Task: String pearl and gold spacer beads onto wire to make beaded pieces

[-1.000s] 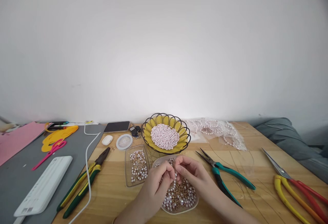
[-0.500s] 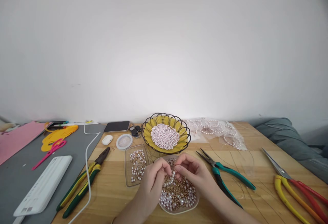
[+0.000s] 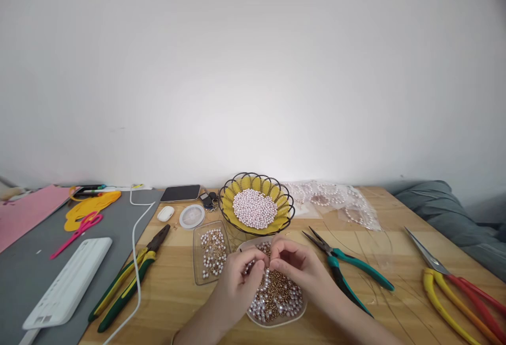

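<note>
Over a clear tray of white and gold beads (image 3: 276, 297), my two hands meet with their fingertips pinched close together. My left hand (image 3: 243, 276) is closed, thumb against the fingers. A short string of pearl beads (image 3: 266, 278) hangs from between the hands. My right hand (image 3: 296, 266) pinches at its upper end, thumb and index finger together. The thread itself is too fine to make out. Just left of my left hand is a smaller clear tray (image 3: 196, 276) with pearls on gold pins.
Behind the hands stands a yellow basket (image 3: 284, 218) of pink pearls. Green pliers (image 3: 336, 255) and large scissors (image 3: 438, 271) lie to the right. On the left are yellow-green pliers (image 3: 146, 260), a white cable (image 3: 136, 260), a thread spool (image 3: 192, 216), a phone (image 3: 180, 193) and a power bank (image 3: 69, 284).
My left hand's fingers have come nearer the right fingertips, and its thumb has turned upward. The bead string now hangs straighter below the fingers. The right hand has barely moved.
</note>
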The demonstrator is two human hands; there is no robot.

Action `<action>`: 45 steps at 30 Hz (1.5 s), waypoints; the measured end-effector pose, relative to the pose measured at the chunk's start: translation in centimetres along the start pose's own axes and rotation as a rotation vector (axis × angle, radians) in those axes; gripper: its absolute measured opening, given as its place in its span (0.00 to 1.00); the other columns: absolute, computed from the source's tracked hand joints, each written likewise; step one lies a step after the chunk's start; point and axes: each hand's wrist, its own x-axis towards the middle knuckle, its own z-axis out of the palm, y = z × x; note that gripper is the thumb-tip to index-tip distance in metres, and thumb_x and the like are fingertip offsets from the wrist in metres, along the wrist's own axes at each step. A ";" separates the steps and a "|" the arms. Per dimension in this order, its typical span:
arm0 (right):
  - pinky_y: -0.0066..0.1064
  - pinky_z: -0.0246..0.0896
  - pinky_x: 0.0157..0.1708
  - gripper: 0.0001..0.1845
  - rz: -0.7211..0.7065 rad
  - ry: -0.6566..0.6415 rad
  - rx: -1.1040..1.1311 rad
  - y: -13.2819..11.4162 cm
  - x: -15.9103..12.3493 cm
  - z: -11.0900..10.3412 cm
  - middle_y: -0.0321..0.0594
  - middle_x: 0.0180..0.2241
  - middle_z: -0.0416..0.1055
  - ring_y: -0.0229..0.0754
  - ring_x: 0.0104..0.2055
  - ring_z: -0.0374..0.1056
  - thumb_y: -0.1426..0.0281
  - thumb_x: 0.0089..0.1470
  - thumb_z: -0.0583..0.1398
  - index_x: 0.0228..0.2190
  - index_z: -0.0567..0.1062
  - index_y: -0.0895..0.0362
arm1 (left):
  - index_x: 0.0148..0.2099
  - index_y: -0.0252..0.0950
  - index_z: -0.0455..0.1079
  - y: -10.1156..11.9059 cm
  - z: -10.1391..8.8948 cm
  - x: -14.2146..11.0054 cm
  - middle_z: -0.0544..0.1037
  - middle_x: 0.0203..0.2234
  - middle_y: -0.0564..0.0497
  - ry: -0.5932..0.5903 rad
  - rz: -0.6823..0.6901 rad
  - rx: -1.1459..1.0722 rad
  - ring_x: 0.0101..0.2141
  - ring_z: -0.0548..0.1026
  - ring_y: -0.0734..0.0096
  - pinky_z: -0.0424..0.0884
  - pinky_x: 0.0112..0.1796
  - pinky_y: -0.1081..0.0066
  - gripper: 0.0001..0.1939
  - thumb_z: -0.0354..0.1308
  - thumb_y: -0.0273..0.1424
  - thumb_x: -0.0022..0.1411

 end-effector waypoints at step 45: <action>0.33 0.56 0.28 0.19 -0.096 -0.335 -0.833 -2.0 -0.6 -2.1 0.36 0.23 0.66 0.42 0.25 0.63 0.68 0.70 0.48 0.25 0.63 0.52 | 0.29 0.38 0.61 -1.3 -1.0 0.3 0.57 0.21 0.59 0.200 -0.047 -0.064 0.22 0.57 0.74 0.53 0.25 0.74 0.14 0.53 0.36 0.69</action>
